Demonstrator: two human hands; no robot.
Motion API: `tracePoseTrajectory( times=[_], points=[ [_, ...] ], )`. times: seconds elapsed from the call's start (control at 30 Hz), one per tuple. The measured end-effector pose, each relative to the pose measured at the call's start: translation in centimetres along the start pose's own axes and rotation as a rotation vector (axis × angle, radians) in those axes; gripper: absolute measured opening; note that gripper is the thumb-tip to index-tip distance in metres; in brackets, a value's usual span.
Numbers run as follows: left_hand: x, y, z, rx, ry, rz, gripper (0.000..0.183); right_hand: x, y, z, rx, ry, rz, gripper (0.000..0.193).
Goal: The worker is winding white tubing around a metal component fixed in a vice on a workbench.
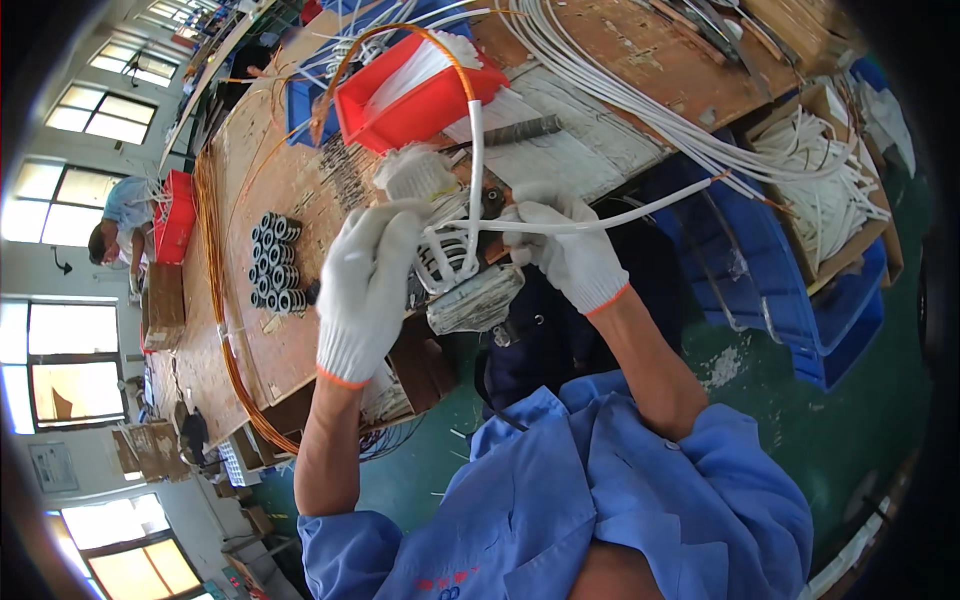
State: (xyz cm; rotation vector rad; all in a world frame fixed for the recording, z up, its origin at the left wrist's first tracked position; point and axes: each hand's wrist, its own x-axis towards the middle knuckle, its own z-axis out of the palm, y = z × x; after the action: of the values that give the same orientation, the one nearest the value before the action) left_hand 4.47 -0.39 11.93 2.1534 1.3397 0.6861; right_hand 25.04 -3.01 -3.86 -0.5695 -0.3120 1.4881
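Both my hands wear white knit gloves with orange cuffs. Between them, a dark ring-shaped core wound with white sleeved turns [447,262] rests against a vise-like fixture with a worn, pale wrapped block [476,302]. My left hand [368,272] is at the coil's left side, slightly blurred, its fingers closed by the white-sleeved wire [476,150]. That wire arches up from the coil, and another length runs across to the right. My right hand [572,245] pinches the crossing length beside the coil; its fingertips are partly hidden. A bunched white glove [418,172] lies just beyond.
Several dark, ribbed rings [276,262] are stacked on the wooden bench [250,345] at left. A red bin [425,95] of white sleeves stands beyond. Blue bins [745,250] and a box of white tubing [825,190] are at right. Another person [120,225] sits far left.
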Motion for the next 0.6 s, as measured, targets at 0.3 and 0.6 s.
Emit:
tracePoseTrajectory(
  times=[0.3,0.6],
  points=[
    [-1.2,0.7,-0.7,-0.528,-0.061,-0.238,0.036,0.7,-0.3,-0.8,0.014,-0.088,0.23,0.024],
    [-0.8,4.9,0.5,-0.046,-0.123,-0.027,0.02,0.6,-1.3,2.7,-0.192,0.202,-0.024,0.024]
  ],
)
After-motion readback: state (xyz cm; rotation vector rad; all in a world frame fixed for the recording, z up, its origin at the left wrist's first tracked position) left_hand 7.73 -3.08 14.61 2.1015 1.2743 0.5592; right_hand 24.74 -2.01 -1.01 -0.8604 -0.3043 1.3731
